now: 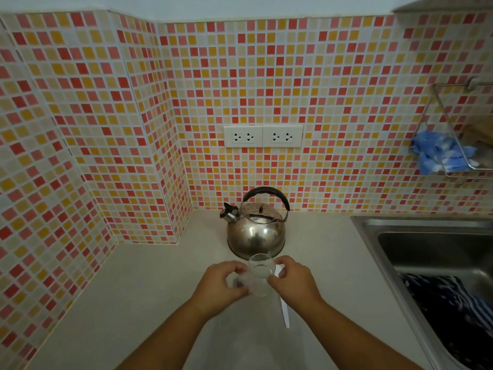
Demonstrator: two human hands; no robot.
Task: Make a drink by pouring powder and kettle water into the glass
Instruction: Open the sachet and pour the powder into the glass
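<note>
A clear, empty-looking glass [262,271] stands on the pale counter [149,303], just in front of the steel kettle [256,232]. The kettle has a black handle and its spout points left. My right hand [292,283] wraps the glass's right side, with the thumb on its front. My left hand [220,285] pinches a small translucent powder packet [241,283] with a purple mark, held against the left side of the glass. Whether the packet is open is hidden by my fingers.
A long white spoon or stick [285,312] lies on the counter, partly under my right hand. A steel sink [416,236] at the right holds a dark striped cloth [448,308]. A wire rack [453,145] with blue items hangs above it. Twin wall sockets [262,136] sit above the kettle.
</note>
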